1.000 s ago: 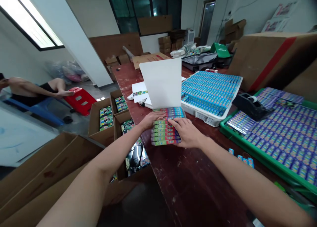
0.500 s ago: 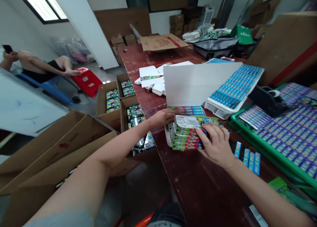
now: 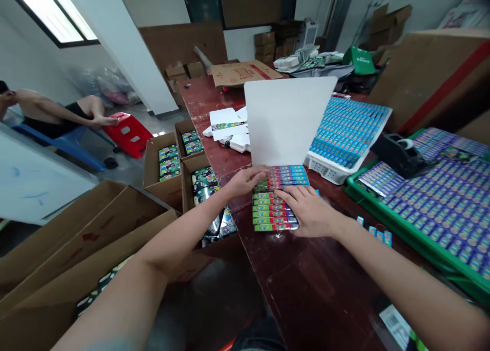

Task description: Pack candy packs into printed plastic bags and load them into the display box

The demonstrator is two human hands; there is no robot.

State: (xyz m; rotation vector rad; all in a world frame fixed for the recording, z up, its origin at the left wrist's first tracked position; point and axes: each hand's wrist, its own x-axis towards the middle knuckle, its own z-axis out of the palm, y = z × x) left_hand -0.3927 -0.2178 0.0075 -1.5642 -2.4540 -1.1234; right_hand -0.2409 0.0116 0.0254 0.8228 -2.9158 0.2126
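An open display box [image 3: 272, 212] of small colourful packs lies flat on the dark red table [image 3: 306, 290], its white lid [image 3: 289, 121] standing upright behind it. My left hand [image 3: 245, 181] rests on the box's far left corner, fingers lying over the top rows. My right hand [image 3: 311, 211] lies flat on the packs at the right side, fingers spread. Neither hand holds anything.
A white basket [image 3: 329, 171] of blue packs and a green tray [image 3: 386, 216] of purple-blue packs flank a black tape dispenser [image 3: 400, 154]. Loose blue packs [image 3: 373, 231] lie nearby. Cardboard boxes [image 3: 191, 182] stand on the floor left. A person [image 3: 57, 114] sits beside a red stool [image 3: 128, 134].
Half a second ago both hands held the box tipped up on its side with the lid swung right. It now lies flat with the lid upright, both hands pressing on it.
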